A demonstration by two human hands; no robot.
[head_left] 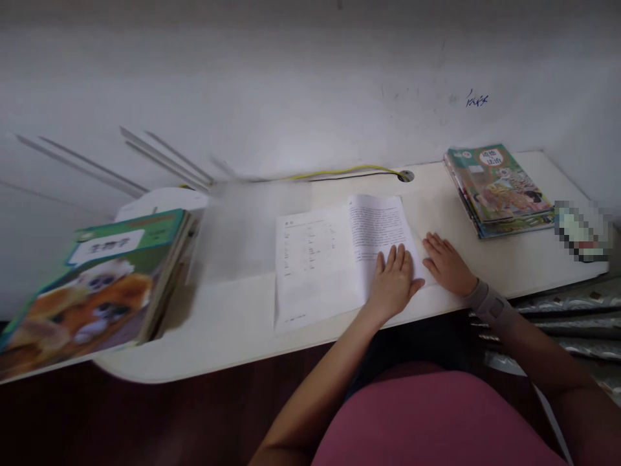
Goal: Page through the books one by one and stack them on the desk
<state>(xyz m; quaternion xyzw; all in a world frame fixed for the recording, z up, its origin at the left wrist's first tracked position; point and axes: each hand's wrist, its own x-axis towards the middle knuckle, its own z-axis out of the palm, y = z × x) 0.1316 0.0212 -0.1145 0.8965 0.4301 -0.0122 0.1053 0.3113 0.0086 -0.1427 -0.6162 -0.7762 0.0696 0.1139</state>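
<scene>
An open book [315, 285] with printed pages lies on the white desk in front of me. My left hand [394, 278] rests flat on its right-hand page, fingers stretched out toward the wall. Just to the right, my right hand [447, 264] lies palm down beside the page's right edge, fingers extended; whether it touches the paper I cannot tell. A grey band [486, 303] circles my right wrist. Neither hand grips anything.
A stack of books [499, 188] with a green illustrated cover sits at the right back of the desk [233, 323]. At far left stands another stack of books [97, 285], blurred. A yellow cable [339, 170] runs along the wall to a round desk hole [406, 176].
</scene>
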